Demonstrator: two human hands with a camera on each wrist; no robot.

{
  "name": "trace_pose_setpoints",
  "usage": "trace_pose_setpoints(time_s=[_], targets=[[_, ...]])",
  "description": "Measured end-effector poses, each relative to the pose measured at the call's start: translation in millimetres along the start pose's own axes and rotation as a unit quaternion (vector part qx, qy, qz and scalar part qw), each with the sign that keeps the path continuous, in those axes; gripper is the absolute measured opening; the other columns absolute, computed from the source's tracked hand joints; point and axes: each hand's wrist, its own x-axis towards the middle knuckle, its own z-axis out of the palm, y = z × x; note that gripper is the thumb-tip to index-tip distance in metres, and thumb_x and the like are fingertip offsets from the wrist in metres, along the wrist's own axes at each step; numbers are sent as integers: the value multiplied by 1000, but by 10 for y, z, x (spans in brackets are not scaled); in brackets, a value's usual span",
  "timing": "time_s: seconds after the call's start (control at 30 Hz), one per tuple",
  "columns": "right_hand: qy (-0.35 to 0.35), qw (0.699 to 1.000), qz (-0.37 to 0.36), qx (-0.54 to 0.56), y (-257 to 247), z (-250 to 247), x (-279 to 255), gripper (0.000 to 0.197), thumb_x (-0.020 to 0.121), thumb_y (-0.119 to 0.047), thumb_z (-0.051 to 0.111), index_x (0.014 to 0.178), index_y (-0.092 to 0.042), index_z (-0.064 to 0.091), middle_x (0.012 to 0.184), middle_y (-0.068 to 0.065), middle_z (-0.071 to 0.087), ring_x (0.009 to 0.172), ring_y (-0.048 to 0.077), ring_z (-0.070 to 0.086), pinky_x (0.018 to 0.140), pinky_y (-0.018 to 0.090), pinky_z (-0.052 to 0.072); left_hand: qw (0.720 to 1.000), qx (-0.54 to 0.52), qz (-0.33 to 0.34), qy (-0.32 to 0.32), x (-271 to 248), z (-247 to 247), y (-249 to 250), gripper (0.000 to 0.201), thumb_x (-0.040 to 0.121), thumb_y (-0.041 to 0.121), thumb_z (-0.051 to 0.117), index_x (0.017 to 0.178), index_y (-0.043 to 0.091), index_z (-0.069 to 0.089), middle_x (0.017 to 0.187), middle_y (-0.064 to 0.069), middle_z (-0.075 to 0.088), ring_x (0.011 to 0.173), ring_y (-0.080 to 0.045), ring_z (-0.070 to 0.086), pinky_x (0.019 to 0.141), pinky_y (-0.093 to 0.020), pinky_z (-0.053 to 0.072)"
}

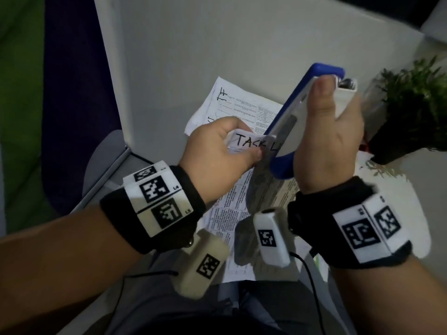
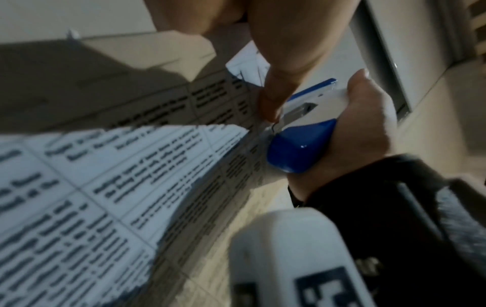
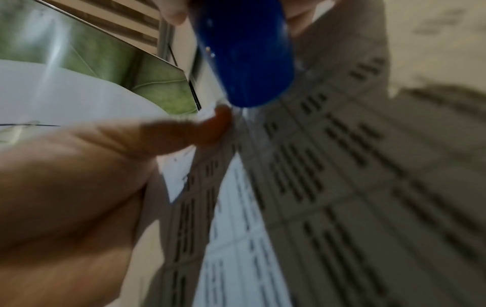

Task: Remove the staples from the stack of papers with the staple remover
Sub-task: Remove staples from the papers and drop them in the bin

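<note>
A stack of printed papers [image 1: 227, 213] lies on the white table, its top corner lifted and folded, showing handwritten "TASK". My left hand [image 1: 217, 146] pinches that folded corner between thumb and fingers. My right hand [image 1: 331, 131] grips a blue and white staple remover [image 1: 297, 122], nose pointing down at the corner right beside the left thumb. In the left wrist view the staple remover [image 2: 302, 133] has its metal tip against the papers [image 2: 105, 187] by the thumb, with a thin bent wire at the tip. The right wrist view shows the remover's blue nose [image 3: 247, 62] above the papers [image 3: 302, 176].
A dark pot with a green plant [image 1: 408, 112] stands at the right, close to my right hand. A white partition wall [image 1: 217, 44] rises behind the papers. The table edge [image 1: 106, 180] runs along the left, with a chair and floor beyond.
</note>
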Motion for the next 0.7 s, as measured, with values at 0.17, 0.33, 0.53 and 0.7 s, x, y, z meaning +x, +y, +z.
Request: trace_pose_setpoints(time_s=[0.17,0.33,0.53,0.7], targets=[[33,999,-35,10,116,21,6,24,81,-53,45,79,-29,47,60,-24,55,63,-4,52,67,21,44,1000,-26,-8,10,-31,51,16,22,72,14,79,66,21,58,66,5,64,55,-5,57,51,-22,48],[61,997,-47,27,116,33,32,23,83,-49,46,76,-26,46,57,-25,54,59,-8,51,63,12,42,997,46,4,-57,-67,19,64,52,49,44,88,93,35,62,90,16,68,84,1,64,81,-22,53],[58,996,-48,47,70,64,-12,17,95,-30,49,78,-31,46,57,-29,57,60,-15,54,63,1,38,995,78,34,-46,-77,19,73,57,46,55,78,94,24,68,91,11,71,87,-9,67,80,-37,56],[45,995,-46,70,21,107,-52,18,97,-28,50,81,-33,44,56,-32,58,60,-21,54,60,-3,38,995,83,55,-28,-76,1,61,51,49,54,75,89,22,69,84,7,71,79,-14,68,73,-40,57]])
